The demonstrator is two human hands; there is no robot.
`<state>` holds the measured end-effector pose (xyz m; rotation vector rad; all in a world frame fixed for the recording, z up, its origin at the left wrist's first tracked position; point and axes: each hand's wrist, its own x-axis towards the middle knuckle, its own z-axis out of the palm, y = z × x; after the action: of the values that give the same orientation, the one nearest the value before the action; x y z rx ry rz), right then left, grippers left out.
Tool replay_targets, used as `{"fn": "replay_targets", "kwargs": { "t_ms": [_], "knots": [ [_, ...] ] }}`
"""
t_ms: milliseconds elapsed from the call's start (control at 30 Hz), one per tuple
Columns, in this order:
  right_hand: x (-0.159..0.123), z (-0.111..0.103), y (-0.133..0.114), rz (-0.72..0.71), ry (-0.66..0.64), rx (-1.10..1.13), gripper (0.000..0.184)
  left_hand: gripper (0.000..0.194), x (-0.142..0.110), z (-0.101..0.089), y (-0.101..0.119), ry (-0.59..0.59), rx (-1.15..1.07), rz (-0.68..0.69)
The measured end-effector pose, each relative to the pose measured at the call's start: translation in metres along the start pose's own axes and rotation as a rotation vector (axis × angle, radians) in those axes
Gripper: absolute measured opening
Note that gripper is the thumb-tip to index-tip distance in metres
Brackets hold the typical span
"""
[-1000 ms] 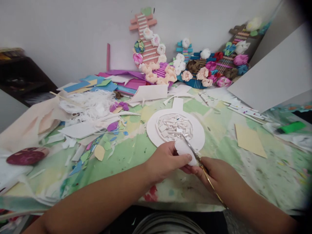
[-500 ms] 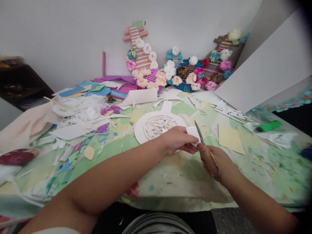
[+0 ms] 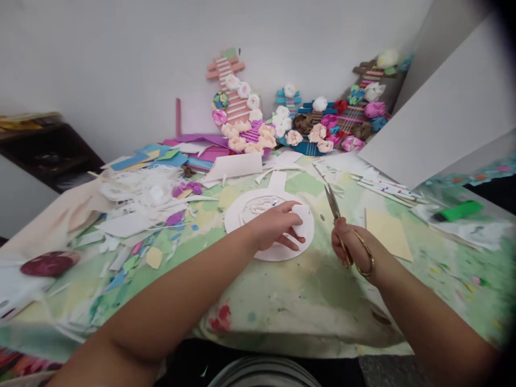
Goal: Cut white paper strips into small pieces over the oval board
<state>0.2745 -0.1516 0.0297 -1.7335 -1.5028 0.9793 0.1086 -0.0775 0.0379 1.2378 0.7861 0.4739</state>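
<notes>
Between the thumb and forefinger of my left hand (image 3: 279, 226) is a small white piece of paper (image 3: 300, 210), while the other fingers spread above a white disc (image 3: 237, 215). This disc has a strip reaching out at its far side and a ring in its middle holding many small white bits (image 3: 258, 204), partly covered by my hand. Off to the right, my right hand (image 3: 350, 244) grips a pair of scissors (image 3: 332, 201) by the handles, blades pointing away and nearly together.
White string (image 3: 149, 188) and coloured scraps lie on the left. A yellow paper sheet (image 3: 387, 234) and a green marker-like object (image 3: 459, 210) rest on the right. Guitar-shaped decorations with paper flowers (image 3: 252, 102) lean on the wall. A dark red oval object (image 3: 49, 263) sits at far left.
My hands have moved apart. The left has gone left over the disc with the white paper piece; the scissors in my right hand have come away from that paper.
</notes>
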Motion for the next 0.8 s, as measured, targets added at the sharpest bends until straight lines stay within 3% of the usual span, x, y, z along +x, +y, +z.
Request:
{"fn": "replay_targets", "kwargs": {
  "t_ms": [133, 267, 333, 533, 800],
  "knots": [
    [0.012, 0.015, -0.015, -0.136, -0.059, -0.061, 0.048, 0.018, -0.021, -0.019, -0.003, 0.098, -0.032, 0.02],
    [0.022, 0.019, -0.02, -0.207, 0.198, -0.154, 0.034, 0.008, -0.033, -0.039, -0.012, 0.229, -0.073, 0.081],
    [0.027, 0.02, -0.021, -0.212, 0.251, -0.104, 0.029, 0.01, -0.035, -0.045, -0.017, 0.281, -0.107, 0.095],
    [0.031, 0.038, -0.022, -0.204, 0.102, -0.022, 0.028, 0.02, -0.038, -0.043, -0.022, 0.287, -0.211, 0.08],
    [0.014, 0.051, -0.025, -0.18, 0.031, -0.586, 0.033, 0.014, -0.046, -0.04, -0.019, 0.286, -0.383, 0.233]
  ]
}}
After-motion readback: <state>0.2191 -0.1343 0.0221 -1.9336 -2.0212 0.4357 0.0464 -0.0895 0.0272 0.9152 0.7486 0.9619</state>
